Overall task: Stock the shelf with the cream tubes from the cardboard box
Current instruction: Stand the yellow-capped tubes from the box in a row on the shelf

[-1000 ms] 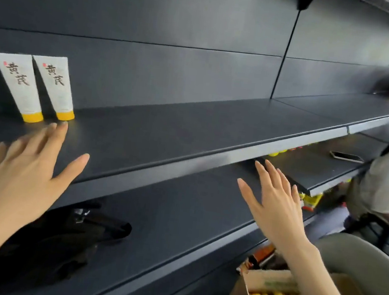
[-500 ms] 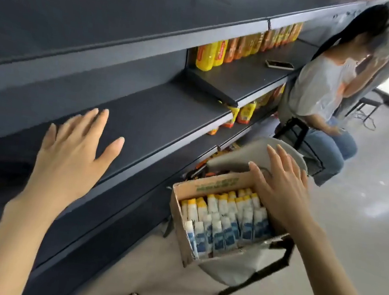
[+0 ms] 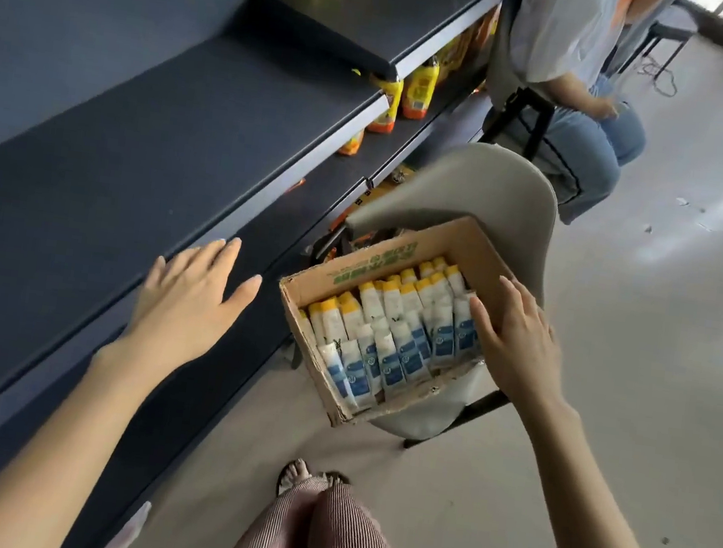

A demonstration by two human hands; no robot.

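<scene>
A cardboard box [image 3: 317, 286] sits on a grey chair [image 3: 488, 189] and holds several white cream tubes [image 3: 388, 336] with yellow caps, lying in rows. My right hand [image 3: 519, 343] hovers over the box's right end with straight fingers, its fingertips at the rightmost tubes; I cannot tell whether they touch. My left hand [image 3: 192, 298] is spread open in front of the dark shelf [image 3: 147, 147], left of the box, holding nothing.
Yellow and orange bottles [image 3: 413, 93] stand on the lower shelves further along. A seated person [image 3: 568, 94] on a black stool is behind the chair. My feet and striped trousers [image 3: 318, 537] are on the pale floor below the box.
My view has dropped from the upper shelf with two standing tubes down to the box. My right hand has come down onto the box's right end. My left hand has lowered, still open.
</scene>
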